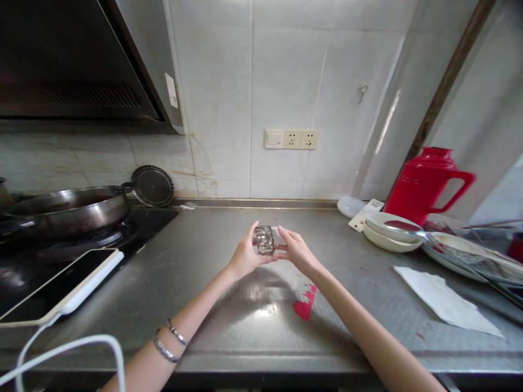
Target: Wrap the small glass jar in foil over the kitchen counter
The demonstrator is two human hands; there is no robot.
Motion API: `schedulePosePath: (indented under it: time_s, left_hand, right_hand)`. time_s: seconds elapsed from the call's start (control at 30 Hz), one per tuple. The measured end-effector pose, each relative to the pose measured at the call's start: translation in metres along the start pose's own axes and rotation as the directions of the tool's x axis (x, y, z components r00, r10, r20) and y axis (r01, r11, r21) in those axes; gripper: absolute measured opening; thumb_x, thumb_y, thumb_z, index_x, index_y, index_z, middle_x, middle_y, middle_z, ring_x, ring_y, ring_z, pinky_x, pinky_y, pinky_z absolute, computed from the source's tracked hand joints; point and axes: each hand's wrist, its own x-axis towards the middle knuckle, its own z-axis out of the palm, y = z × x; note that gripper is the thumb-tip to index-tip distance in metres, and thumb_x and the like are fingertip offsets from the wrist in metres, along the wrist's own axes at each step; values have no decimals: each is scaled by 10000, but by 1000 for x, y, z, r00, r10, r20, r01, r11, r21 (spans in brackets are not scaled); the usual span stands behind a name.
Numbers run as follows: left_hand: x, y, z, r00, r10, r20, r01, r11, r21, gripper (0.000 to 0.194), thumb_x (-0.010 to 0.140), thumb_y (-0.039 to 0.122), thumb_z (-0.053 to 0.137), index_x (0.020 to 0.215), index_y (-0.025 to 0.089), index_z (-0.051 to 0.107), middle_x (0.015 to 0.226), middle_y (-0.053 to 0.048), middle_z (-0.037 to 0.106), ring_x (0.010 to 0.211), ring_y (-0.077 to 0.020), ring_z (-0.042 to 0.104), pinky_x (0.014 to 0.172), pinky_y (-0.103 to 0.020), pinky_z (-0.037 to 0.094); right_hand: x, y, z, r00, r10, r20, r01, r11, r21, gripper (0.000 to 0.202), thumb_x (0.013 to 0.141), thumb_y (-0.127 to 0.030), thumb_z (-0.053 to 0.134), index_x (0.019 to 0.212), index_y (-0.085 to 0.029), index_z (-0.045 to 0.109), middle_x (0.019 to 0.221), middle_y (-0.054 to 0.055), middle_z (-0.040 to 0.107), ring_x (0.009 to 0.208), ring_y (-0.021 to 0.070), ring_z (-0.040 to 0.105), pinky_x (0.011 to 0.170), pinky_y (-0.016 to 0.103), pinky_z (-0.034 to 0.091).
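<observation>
You're holding a small clear glass (265,240) between both hands, over the middle of the metal counter (208,245). Your left hand (244,251) grips it from the left—thumb up by its upper edge, fingers reaching along below. Your right hand (300,250) has its fingertips curled around the right end, where a pale patch is too small to make out. The glass sits at the fingertips, clear of both palms—beyond a red patch (304,306) on the counter.
</observation>
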Motion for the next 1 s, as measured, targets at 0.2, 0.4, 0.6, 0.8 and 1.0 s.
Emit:
schedulePosePath:
  time_s: [0.2, 0.4, 0.6, 0.8, 1.0]
  left_hand:
    - [0, 5, 1, 999, -34, 30, 37, 994, -101, 932, 522, 315, 867, 1309, 183, 386, 1180, -130, 623, 1005, -242, 636, 892, -362, 510]
    - [-3, 0, 6, 997, -62, 42, 65, 995, -78, 839, 523, 315, 864, 1243, 177, 456, 1122, -106, 650, 939, -216, 651, 834, -316, 522]
    - [-5, 1, 9, 998, -33, 58, 35, 998, -42, 808, 557, 304, 841, 1264, 174, 473, 1094, -88, 665, 860, -186, 660, 795, -295, 524]
    - [-4, 1, 11, 1000, -26, 4, 27, 998, -62, 770, 563, 318, 834, 1242, 173, 501, 1116, -84, 661, 930, -200, 654, 846, -302, 514]
    - [-2, 0, 9, 999, -35, -23, 31, 987, -160, 703, 597, 321, 814, 1207, 172, 497, 1091, -79, 670, 934, -202, 658, 853, -325, 521]
  right_hand:
    - [13, 10, -15, 980, -158, -123, 116, 949, -294, 407, 786, -532, 564, 867, -155, 693, 846, 65, 700, 777, 194, 641, 647, 305, 543]
    - [15, 9, -17, 881, -461, -102, 362, 799, -480, 416, 853, -503, 482, 883, -159, 713, 852, 61, 721, 843, 227, 641, 792, 340, 499]
    - [-3, 6, -3, 869, -492, 56, 444, 722, -531, 360, 926, -422, 423, 1101, -233, 674, 1185, 64, 668, 1129, 234, 598, 989, 383, 437]
    - [-8, 8, -3, 804, -579, 134, 538, 614, -577, 376, 951, -403, 380, 1175, -243, 637, 1253, 53, 627, 1189, 227, 565, 1048, 407, 409]
    - [-16, 4, 2, 762, -622, 179, 590, 555, -586, 360, 959, -394, 370, 1173, -283, 636, 1273, 16, 610, 1223, 225, 535, 1108, 442, 340]
